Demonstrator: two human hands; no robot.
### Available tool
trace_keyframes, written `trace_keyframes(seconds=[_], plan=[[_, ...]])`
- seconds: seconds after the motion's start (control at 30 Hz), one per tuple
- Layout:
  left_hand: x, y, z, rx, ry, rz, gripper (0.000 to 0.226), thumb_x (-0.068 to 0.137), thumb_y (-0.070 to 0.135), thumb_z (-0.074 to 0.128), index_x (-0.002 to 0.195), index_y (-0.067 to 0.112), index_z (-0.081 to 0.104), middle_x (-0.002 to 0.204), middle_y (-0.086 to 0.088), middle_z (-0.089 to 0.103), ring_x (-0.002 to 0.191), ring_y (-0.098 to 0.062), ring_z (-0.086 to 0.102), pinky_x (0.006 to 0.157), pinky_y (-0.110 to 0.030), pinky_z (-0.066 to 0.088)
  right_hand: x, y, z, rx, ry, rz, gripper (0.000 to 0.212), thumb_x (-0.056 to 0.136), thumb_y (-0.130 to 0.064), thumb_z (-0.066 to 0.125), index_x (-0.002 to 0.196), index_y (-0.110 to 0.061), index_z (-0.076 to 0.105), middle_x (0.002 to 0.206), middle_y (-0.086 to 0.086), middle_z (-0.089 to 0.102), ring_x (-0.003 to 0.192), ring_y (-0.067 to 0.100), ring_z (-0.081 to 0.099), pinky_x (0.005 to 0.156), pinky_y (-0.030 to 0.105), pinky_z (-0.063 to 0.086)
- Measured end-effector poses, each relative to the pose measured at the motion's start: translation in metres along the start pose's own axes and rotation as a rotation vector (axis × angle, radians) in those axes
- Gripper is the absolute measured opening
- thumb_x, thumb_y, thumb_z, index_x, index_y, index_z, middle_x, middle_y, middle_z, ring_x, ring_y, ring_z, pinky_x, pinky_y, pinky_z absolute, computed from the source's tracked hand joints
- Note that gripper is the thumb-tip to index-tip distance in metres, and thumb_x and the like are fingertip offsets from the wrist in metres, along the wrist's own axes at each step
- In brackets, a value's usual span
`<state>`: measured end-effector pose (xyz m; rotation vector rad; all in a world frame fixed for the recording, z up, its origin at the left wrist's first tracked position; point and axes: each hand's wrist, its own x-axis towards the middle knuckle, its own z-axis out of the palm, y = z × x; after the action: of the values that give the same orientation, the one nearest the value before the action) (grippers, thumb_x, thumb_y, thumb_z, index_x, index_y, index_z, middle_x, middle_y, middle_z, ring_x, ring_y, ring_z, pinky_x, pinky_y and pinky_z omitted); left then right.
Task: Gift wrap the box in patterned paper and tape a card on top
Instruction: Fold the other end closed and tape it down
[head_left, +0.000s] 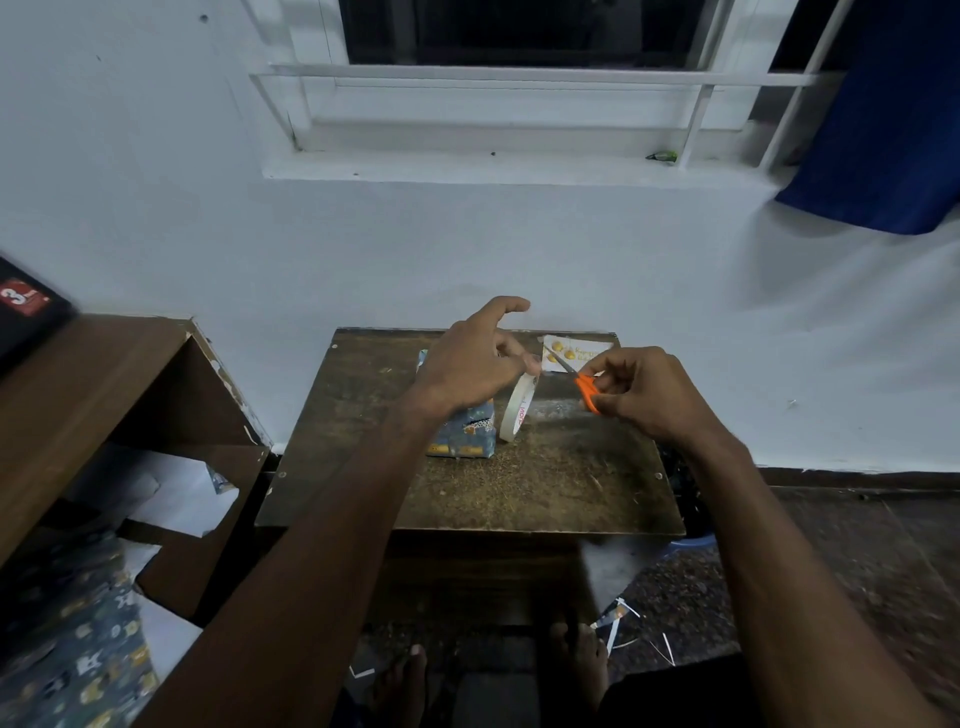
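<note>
Box (462, 434), already covered in blue patterned paper, stands on the desk (545, 483) under the left wrist; it looks light and stiff, best steadied by its flat sides. Left hand (467, 369) pinches a strip pulled from the tape roll (515, 410) just beside it, whose red lettering is too blurred to read. Right hand (639, 392) holds orange scissors (586, 392), blades toward the strip. Card (566, 353) lies behind; its writing is unreadable
</note>
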<state>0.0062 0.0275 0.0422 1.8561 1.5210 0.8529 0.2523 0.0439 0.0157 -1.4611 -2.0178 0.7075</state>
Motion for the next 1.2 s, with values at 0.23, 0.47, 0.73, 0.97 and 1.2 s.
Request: trace_keyframes(seconds=[0.23, 0.47, 0.73, 0.97, 1.2], plan=[[0.002, -0.005, 0.0, 0.038, 0.018, 0.087, 0.075, 0.087, 0.028, 0.085, 0.151, 0.03, 0.047, 0.088, 0.023, 0.078, 0.064, 0.015, 0.058, 0.086, -0.034, 0.05, 0.006, -0.005, 0.032, -0.376, -0.085, 0.087, 0.014, 0.085, -0.021, 0.08, 0.099, -0.02, 0.081, 0.086, -0.001, 0.071, 0.082, 0.016, 0.063, 0.065, 0.024, 0.041], [0.004, -0.01, -0.003, -0.088, -0.009, 0.096, 0.061, 0.087, 0.026, 0.086, 0.141, 0.029, 0.057, 0.094, 0.022, 0.079, 0.12, -0.004, 0.065, 0.104, -0.042, 0.048, 0.004, -0.007, 0.056, -0.479, -0.156, 0.082, 0.024, 0.091, -0.018, 0.072, 0.114, -0.017, 0.078, 0.106, 0.006, 0.072, 0.095, 0.021, 0.065, 0.078, 0.032, 0.051], [0.002, -0.006, -0.007, -0.19, -0.052, 0.109, 0.068, 0.089, 0.018, 0.084, 0.148, 0.025, 0.051, 0.093, 0.01, 0.081, 0.105, -0.008, 0.071, 0.105, -0.049, 0.05, 0.003, -0.024, 0.04, 0.161, -0.011, -0.104, 0.061, 0.083, -0.033, 0.085, 0.139, -0.038, 0.062, 0.132, -0.016, 0.065, 0.099, 0.013, 0.065, 0.09, 0.037, 0.054], [-0.001, -0.003, -0.006, -0.292, 0.027, 0.148, 0.094, 0.088, 0.015, 0.085, 0.165, 0.022, 0.031, 0.093, 0.004, 0.081, 0.073, 0.006, 0.067, 0.09, -0.028, 0.05, 0.0, -0.03, 0.052, 0.264, 0.096, -0.198, 0.018, 0.098, -0.017, 0.072, 0.11, -0.029, 0.079, 0.085, -0.006, 0.076, 0.073, 0.025, 0.068, 0.07, 0.046, 0.057], [0.0, -0.002, -0.005, -0.264, 0.088, 0.137, 0.094, 0.087, 0.017, 0.086, 0.165, 0.023, 0.033, 0.091, 0.009, 0.082, 0.089, -0.007, 0.077, 0.095, -0.017, 0.053, 0.002, -0.032, 0.051, 0.136, 0.16, -0.212, 0.016, 0.097, -0.02, 0.072, 0.104, -0.033, 0.077, 0.081, -0.008, 0.073, 0.064, 0.012, 0.061, 0.063, 0.033, 0.048]])
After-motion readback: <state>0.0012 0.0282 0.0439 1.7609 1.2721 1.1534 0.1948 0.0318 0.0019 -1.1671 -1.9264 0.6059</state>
